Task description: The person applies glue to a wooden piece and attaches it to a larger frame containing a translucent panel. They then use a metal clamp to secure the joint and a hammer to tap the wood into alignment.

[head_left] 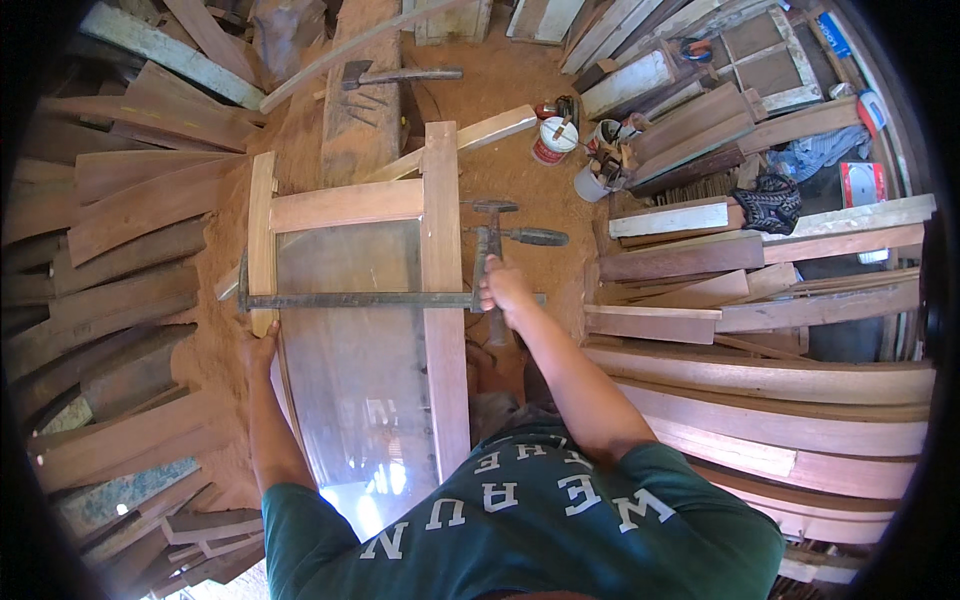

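A wooden frame (345, 204) with a glass pane (350, 340) lies on the sawdust floor in front of me. A long metal bar clamp (350, 299) spans it from the left stile to the right stile. My right hand (503, 287) grips the clamp's screw end just right of the right stile (443, 300). My left hand (258, 350) presses on the frame's left edge, just below the clamp's jaw. A hammer (495, 207) and a dark-handled tool (525, 236) lie on the floor just beyond my right hand.
Stacked planks (120, 220) ring the left side, and long boards (760, 370) pile up on the right. Paint cans (553, 139) stand at the back. A hatchet (400, 74) rests on a thick beam behind the frame. A framed panel (765, 60) leans at the far right.
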`<action>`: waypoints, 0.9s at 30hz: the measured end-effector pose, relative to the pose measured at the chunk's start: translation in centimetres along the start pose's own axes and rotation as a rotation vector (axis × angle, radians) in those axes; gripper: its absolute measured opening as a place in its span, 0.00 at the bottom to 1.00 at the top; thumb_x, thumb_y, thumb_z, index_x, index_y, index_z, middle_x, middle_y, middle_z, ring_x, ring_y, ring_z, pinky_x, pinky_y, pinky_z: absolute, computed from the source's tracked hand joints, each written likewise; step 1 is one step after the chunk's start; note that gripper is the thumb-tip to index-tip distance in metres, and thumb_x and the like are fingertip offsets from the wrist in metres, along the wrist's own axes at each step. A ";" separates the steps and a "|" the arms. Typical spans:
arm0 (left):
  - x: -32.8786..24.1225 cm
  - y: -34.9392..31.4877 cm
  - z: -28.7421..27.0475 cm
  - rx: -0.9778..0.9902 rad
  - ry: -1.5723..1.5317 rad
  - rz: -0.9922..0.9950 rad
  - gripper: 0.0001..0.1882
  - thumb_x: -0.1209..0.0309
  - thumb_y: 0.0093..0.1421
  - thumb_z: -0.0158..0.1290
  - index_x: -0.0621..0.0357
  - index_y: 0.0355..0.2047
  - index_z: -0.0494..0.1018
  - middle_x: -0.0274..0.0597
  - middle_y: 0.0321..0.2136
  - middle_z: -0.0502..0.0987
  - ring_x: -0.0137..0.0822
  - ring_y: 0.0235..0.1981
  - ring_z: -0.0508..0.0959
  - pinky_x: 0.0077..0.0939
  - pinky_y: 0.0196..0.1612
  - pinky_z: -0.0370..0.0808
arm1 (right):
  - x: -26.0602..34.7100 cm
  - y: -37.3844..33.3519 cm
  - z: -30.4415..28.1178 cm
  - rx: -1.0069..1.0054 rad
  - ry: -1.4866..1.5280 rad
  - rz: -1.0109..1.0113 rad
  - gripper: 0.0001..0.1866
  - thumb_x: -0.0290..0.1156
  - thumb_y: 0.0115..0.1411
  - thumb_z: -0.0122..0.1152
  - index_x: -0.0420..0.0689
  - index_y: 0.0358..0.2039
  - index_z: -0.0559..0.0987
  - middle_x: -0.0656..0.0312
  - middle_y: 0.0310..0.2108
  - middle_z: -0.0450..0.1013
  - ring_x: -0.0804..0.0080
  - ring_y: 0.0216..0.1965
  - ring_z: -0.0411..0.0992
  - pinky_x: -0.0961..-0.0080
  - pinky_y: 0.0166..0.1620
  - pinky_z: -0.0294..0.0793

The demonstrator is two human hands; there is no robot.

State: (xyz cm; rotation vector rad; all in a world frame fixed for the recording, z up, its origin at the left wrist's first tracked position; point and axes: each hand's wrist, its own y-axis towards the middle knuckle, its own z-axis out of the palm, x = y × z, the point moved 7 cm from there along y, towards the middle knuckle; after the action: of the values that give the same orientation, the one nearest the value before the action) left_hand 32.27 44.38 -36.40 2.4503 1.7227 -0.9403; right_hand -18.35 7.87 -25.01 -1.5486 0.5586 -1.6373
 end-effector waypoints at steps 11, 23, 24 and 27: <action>-1.7 -1.2 -0.6 -0.005 -0.003 -0.043 0.48 0.47 0.51 0.68 0.65 0.63 0.65 0.59 0.56 0.75 0.55 0.59 0.75 0.42 0.61 0.70 | -0.6 1.5 -2.7 0.044 0.030 -0.013 0.10 0.38 0.72 0.46 0.46 0.39 0.68 0.66 0.18 0.61 0.75 0.15 0.62 0.71 0.16 0.62; -4.9 -2.8 -1.4 -0.035 0.069 -0.137 0.44 0.50 0.50 0.70 0.71 0.57 0.69 0.63 0.52 0.77 0.54 0.55 0.77 0.42 0.57 0.73 | -0.7 2.5 -3.7 -0.362 0.253 -0.235 0.08 0.38 0.71 0.51 0.49 0.39 0.67 0.68 0.18 0.60 0.75 0.14 0.60 0.75 0.15 0.61; -4.7 -2.9 -1.5 -0.033 0.051 -0.127 0.43 0.50 0.50 0.70 0.72 0.56 0.70 0.63 0.52 0.77 0.54 0.55 0.77 0.41 0.56 0.73 | -0.1 1.7 -3.2 -0.484 0.277 -0.319 0.10 0.40 0.72 0.50 0.49 0.38 0.67 0.69 0.18 0.60 0.76 0.14 0.59 0.75 0.15 0.61; -4.5 -2.7 -1.5 -0.026 -0.002 -0.088 0.42 0.51 0.50 0.71 0.72 0.53 0.71 0.63 0.50 0.78 0.53 0.53 0.78 0.40 0.55 0.74 | 1.0 1.0 0.1 0.048 -0.022 -0.086 0.10 0.40 0.74 0.47 0.48 0.39 0.66 0.68 0.18 0.60 0.77 0.14 0.59 0.74 0.15 0.63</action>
State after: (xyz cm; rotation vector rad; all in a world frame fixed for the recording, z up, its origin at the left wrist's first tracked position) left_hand 29.70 42.08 -32.18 2.3746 1.8437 -0.9208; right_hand -17.90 6.55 -25.18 -1.5719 0.4435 -1.6838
